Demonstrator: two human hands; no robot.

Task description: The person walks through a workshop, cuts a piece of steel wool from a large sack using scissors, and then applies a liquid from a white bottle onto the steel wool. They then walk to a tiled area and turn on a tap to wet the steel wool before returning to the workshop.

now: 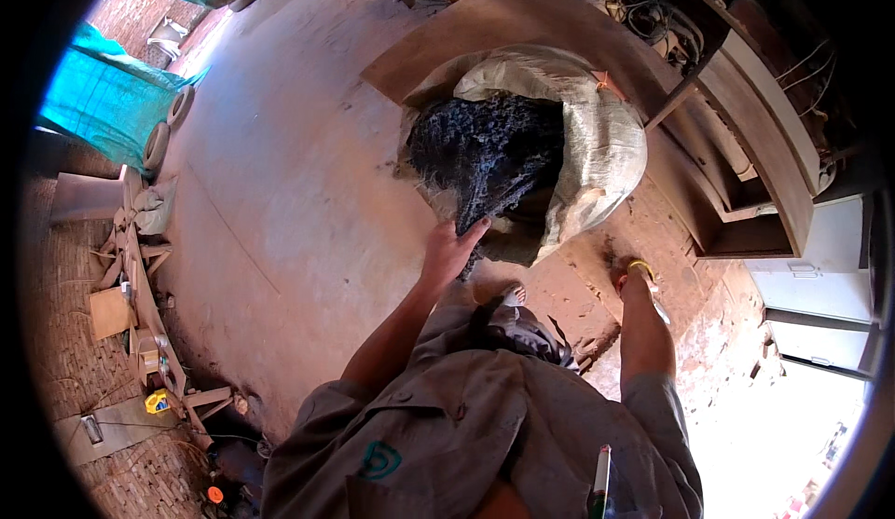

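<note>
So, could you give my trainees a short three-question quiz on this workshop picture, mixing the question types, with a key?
1. What does the left hand grip?
A) a broom
B) dark, rough-textured material
C) a brick
2. True or false: the pale sack is tied shut.
3. What colour is the sheet hanging at the upper left?

Key:
1. B
2. False; its mouth is open.
3. Blue-green

Dusty reddish floor (308, 174), thin dark line (233, 233) at left, open pale sack (604, 142) standing, base hidden, brown board (527, 18) beside it, tyres (156, 145) at far left edge.
</note>
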